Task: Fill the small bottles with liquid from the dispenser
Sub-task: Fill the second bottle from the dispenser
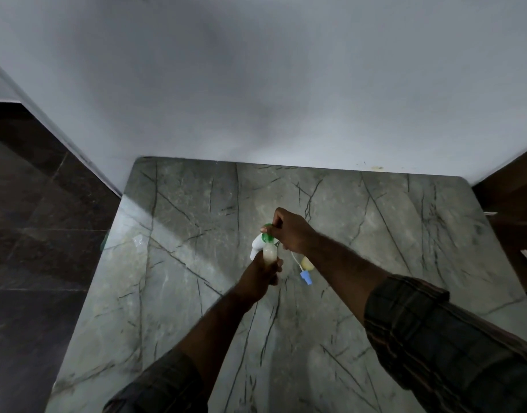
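The left hand (263, 274) grips a small bottle (269, 254) of pale, cloudy liquid over the tabletop (196, 234); the right hand (290, 232) curls round the green top of the dispenser (257, 243), largely hiding it.

Left hand (263, 271) curled in a grip, low — right hand (289, 231) pinching just above it.

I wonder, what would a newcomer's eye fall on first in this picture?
The hands meeting at the centre draw the eye: the left hand holds a bottle of pale liquid up to the white, green-topped dispenser, whose top the right hand grips. Just right of them, a second, yellowish bottle rests on the marble table, a blue cap beside it.
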Motion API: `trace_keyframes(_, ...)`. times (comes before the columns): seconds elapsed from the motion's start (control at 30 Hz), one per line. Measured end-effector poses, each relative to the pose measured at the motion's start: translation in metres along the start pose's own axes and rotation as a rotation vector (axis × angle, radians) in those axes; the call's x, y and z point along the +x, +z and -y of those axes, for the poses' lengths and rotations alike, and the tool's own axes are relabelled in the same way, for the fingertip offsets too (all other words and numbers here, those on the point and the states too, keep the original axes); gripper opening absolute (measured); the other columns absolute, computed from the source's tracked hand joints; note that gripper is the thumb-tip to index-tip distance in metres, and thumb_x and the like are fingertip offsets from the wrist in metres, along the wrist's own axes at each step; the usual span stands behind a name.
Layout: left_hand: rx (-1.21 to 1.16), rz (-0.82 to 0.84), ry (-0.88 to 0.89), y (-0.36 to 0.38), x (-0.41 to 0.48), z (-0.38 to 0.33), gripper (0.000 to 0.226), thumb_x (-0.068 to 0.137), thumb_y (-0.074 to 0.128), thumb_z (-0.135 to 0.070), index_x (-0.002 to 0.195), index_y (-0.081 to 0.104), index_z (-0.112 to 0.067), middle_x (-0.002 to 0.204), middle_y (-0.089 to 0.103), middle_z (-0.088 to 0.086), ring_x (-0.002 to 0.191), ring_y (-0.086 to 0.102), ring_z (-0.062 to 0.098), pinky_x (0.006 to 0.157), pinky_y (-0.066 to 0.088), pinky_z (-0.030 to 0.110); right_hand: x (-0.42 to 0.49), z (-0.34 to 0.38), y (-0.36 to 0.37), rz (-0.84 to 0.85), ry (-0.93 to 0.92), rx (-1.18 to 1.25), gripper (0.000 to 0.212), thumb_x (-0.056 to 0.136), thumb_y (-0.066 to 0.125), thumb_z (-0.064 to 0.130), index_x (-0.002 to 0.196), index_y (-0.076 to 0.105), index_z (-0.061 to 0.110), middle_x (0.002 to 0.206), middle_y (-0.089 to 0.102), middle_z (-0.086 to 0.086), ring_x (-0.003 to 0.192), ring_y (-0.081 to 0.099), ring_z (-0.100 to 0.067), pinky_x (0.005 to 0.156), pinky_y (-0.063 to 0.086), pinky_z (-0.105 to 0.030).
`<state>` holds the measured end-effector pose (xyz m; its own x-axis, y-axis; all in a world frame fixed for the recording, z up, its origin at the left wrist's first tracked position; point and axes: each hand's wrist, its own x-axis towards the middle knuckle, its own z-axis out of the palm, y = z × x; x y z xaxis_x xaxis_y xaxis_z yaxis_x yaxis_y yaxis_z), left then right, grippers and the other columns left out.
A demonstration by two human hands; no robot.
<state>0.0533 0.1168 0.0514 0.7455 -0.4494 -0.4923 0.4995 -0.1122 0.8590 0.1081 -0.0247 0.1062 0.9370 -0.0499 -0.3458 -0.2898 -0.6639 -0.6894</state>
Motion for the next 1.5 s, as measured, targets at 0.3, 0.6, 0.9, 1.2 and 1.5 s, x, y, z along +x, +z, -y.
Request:
trace_keyframes(0.3,-0.012,0.014,0.009,0.000,-0.002,0.006,0.035,0.103,0.035,-0.032,0.117,0.046,-0.003,0.094,0.053,0.008,0.071,0.050,0.013,0.066,0.045,0.027,-0.002,-0.004,0.007,0.012,0.016,-0.014,0.031,0.093,0.065,0.036,0.087,0.047,0.011,0.075,0.057,-0.008,0.055,0.048,-0.014,0.054,0.042,-0.028)
trace_keyframes(0.6,0.040,0.026,0.004,-0.004,0.002,0.008,0.025,0.107,0.027,-0.016,0.117,0.047,-0.004,0.092,0.054,0.005,0.071,0.050,0.011,0.065,0.045,0.026,-0.002,-0.011,0.014,-0.003,0.030,-0.014,0.031,0.095,0.061,0.038,0.088,0.045,0.012,0.072,0.054,-0.004,0.060,0.050,-0.017,0.054,0.040,-0.028)
trace_keyframes(0.9,0.011,0.020,0.017,-0.008,0.010,0.003,0.019,0.106,0.028,-0.010,0.109,0.047,-0.011,0.084,0.055,0.001,0.061,0.051,0.006,0.057,0.045,0.020,0.000,-0.003,0.008,-0.027,0.005,-0.037,0.032,0.095,0.061,0.038,0.094,0.049,0.009,0.076,0.056,-0.003,0.065,0.050,-0.015,0.057,0.037,-0.027)
trace_keyframes(1.2,0.043,-0.006,0.012,-0.009,0.016,0.009,0.014,0.103,0.041,-0.015,0.101,0.054,-0.019,0.080,0.060,-0.004,0.060,0.055,0.004,0.058,0.049,0.021,0.004,-0.007,0.008,-0.019,0.035,-0.009,0.034,0.094,0.060,0.044,0.092,0.048,0.012,0.071,0.052,0.004,0.060,0.047,-0.008,0.052,0.033,-0.023)
trace_keyframes(1.5,-0.019,0.051,0.017,-0.010,0.013,0.014,0.017,0.104,0.036,-0.011,0.107,0.051,-0.017,0.085,0.056,0.000,0.066,0.051,0.009,0.063,0.046,0.025,0.004,-0.013,0.018,-0.002,0.067,-0.009,0.033,0.096,0.056,0.044,0.092,0.047,0.013,0.071,0.051,0.004,0.060,0.046,-0.008,0.052,0.033,-0.024)
